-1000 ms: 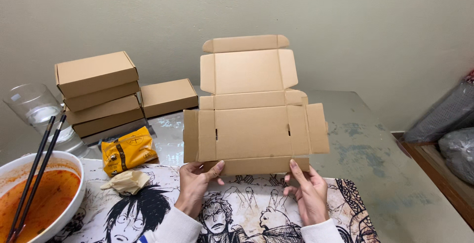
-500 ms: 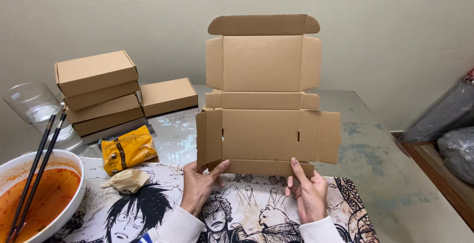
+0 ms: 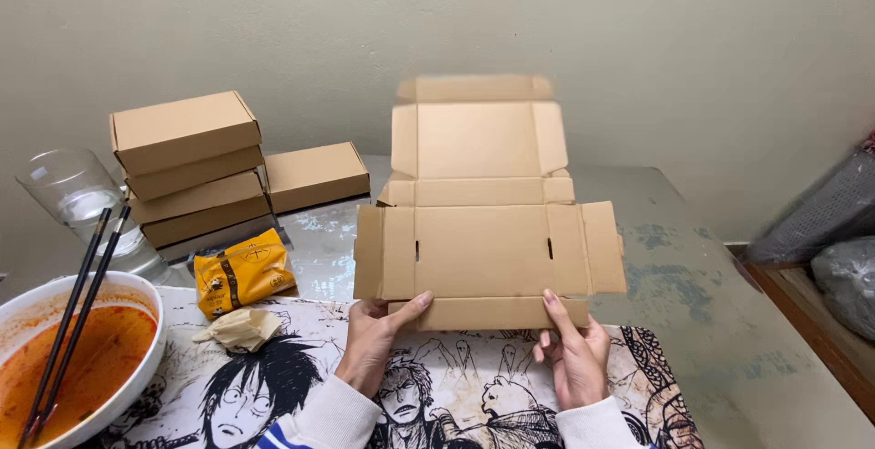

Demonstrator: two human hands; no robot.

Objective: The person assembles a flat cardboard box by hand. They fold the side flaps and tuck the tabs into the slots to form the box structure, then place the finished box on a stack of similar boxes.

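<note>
In the head view, the left hand (image 3: 375, 340) and the right hand (image 3: 572, 355) pinch the bottom edge of a flat, unfolded cardboard box (image 3: 488, 230), held up in the middle of the frame. At the left sit stacked brown boxes (image 3: 190, 166), a yellow packet (image 3: 244, 272) and a soup bowl (image 3: 77, 358) with chopsticks (image 3: 77, 317).

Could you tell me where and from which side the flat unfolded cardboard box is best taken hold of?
Probably by its bottom front flap, from the near side. The unfolded cardboard box stands nearly upright with that flap lowest and nearest, where the left hand and right hand pinch it, one towards each end. The side flaps and top lid hang loose and would likely fold if gripped.
</note>
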